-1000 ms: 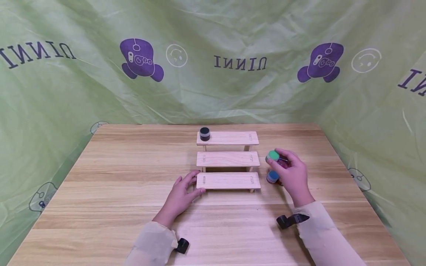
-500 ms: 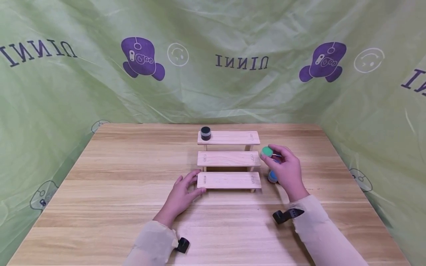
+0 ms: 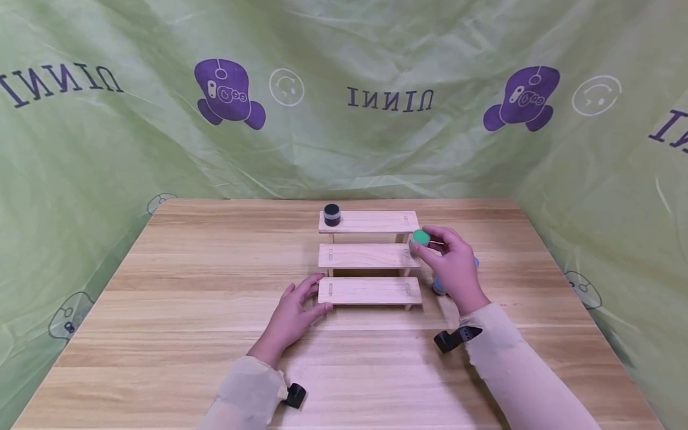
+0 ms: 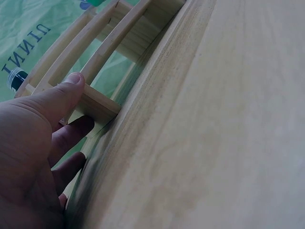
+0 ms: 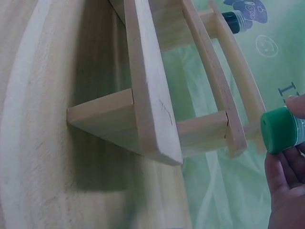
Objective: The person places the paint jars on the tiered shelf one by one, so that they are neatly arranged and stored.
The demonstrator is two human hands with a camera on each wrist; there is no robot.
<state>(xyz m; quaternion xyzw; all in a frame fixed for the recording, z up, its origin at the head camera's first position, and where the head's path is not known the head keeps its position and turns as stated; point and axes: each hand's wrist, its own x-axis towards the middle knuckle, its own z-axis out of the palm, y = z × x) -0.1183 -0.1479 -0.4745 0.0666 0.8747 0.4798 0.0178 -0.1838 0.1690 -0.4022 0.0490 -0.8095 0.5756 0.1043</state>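
A three-tier wooden display stand [image 3: 371, 291] stands mid-table. My left hand [image 3: 292, 319] holds the left end of its lowest tier; in the left wrist view the thumb [image 4: 72, 80] lies on the front edge, with fingers behind the leg. Between thumb and fingers my right hand [image 3: 455, 269] pinches a small jar with a green lid [image 3: 421, 237], in the air at the right end of the middle tier. The right wrist view shows the green lid [image 5: 279, 130] turned toward the stand. On the top tier's left end sits a black-lidded jar [image 3: 332, 215].
A blue-lidded jar [image 3: 439, 287] stands on the wooden table [image 3: 161, 310] right of the stand, partly hidden by my right hand. Another bit of blue [image 3: 476, 262] shows behind that hand. A green printed cloth [image 3: 333, 155] hangs around the table's back and sides.
My right hand has carried the green-lidded jar left and farther back, up to the stand's right end. The left hand keeps its place on the stand.
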